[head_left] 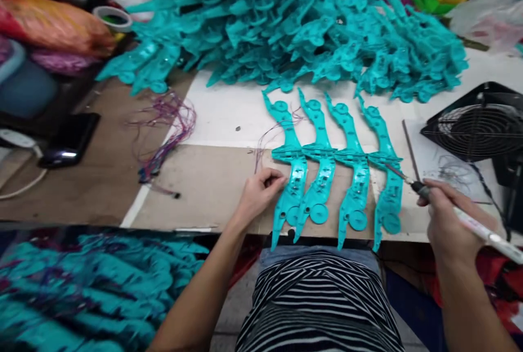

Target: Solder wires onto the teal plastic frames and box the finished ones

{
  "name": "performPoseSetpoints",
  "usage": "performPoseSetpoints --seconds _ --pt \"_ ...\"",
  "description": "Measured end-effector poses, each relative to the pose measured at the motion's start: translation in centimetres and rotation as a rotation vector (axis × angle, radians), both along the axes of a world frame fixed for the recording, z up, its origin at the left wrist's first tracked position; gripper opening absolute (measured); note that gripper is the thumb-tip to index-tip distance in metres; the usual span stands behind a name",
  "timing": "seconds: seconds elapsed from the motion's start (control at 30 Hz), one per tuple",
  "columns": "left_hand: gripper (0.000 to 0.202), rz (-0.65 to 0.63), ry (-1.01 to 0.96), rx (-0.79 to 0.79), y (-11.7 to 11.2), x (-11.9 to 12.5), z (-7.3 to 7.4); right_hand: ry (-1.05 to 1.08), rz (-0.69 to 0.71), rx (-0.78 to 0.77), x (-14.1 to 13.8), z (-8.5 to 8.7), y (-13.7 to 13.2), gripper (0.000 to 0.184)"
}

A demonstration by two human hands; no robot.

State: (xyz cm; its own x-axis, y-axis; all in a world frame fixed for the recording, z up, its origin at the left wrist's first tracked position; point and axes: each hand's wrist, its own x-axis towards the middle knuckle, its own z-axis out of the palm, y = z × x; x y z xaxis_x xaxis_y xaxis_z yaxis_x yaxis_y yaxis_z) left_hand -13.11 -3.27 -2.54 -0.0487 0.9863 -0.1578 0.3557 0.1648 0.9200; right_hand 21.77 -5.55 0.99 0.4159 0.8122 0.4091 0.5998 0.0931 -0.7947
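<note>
Several turquoise plastic pieces lie side by side in a row in front of me, each long and curved with a crossbar and round discs. My left hand (261,191) is closed in a pinch by the edge of the leftmost turquoise piece (296,177); what its fingers hold is hidden. Thin purple wires (261,142) run from just above that hand toward the leftmost pieces. In my right hand (455,221) is a soldering iron (474,224) with a white handle, gripped like a pen. Its tip points left, over or against the crossbar area of the rightmost turquoise piece (392,188).
A large heap of turquoise pieces (253,25) fills the back of the table. Left are a wire bundle (167,128) and a black phone (71,139). A black fan (478,123) stands right. More wired turquoise pieces (102,286) lie below the table edge.
</note>
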Motion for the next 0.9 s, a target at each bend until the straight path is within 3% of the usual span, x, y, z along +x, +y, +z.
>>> performPoseSetpoints --seconds 0.13,0.27,0.53,0.73,0.9 --pt "0.023 -0.006 -0.069 0.082 0.1 0.2 -1.1 -0.072 0.419 0.013 -6.3 0.5 -1.8 0.013" --pt "0.017 -0.079 -0.076 0.224 0.7 0.6 -1.8 -0.158 0.605 0.085 -10.2 0.2 -1.5 0.017" --pt "0.012 -0.171 -0.148 0.230 1.4 0.4 -2.4 -0.200 0.702 0.126 -11.8 -1.1 -1.3 0.027" --pt "0.011 -0.353 -0.232 0.157 1.4 -1.0 -2.0 -0.198 0.766 0.106 -12.0 -1.2 -1.8 0.028" --pt "0.009 -0.376 -0.234 0.162 1.5 -1.2 -2.0 -0.225 0.783 0.116 -12.2 -1.3 -1.8 0.027"
